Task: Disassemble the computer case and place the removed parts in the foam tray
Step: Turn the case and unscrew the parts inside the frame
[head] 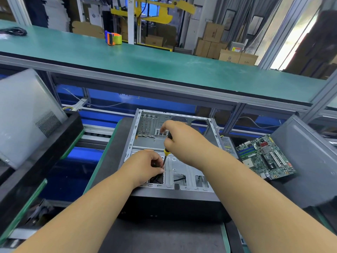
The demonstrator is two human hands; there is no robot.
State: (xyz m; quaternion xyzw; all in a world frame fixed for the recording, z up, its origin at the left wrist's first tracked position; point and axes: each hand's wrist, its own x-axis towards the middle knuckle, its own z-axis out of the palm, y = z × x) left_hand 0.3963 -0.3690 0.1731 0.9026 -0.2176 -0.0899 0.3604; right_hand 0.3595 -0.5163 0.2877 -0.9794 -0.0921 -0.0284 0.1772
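An open grey computer case (149,128) lies on its side in the middle of the bench, its inside bare metal. My right hand (182,139) grips the black and yellow handle of a screwdriver (166,152) held upright, tip down on the case floor near the front. My left hand (145,165) pinches the screwdriver's shaft close to the tip, over a dark opening in the case floor. A removed green motherboard (264,157) lies to the right in a black foam tray (284,183).
A grey side panel (310,157) leans at the right of the tray. Another black foam tray (60,143) with a pale panel (23,114) stands at the left. A green shelf (164,64) runs overhead behind the case, with a tape dispenser (113,38) on it.
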